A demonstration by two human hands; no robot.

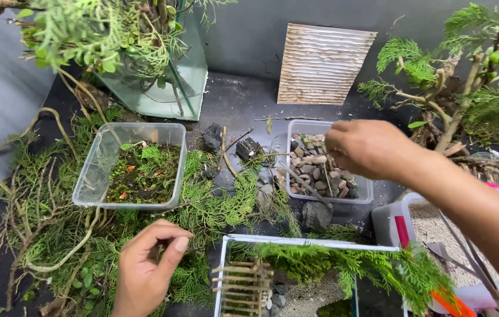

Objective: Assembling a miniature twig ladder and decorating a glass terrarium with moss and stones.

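Note:
My right hand reaches in from the right over a clear tub of grey pebbles. It grips long metal tweezers that slant down and to the left, with their tips at a grey stone just in front of the tub. My left hand is low on the left, with thumb and forefinger curled into a C over green cypress sprigs. Whether it pinches a sprig is hidden. In front of me stands a glass terrarium holding a small wooden stick bridge, gravel and green fronds.
A clear tub of moss sits on the left, and two dark rocks lie behind the sprigs. At the back are a glass tank and a corrugated board. A tub of sand and orange-handled tools are on the right. Branches line both sides.

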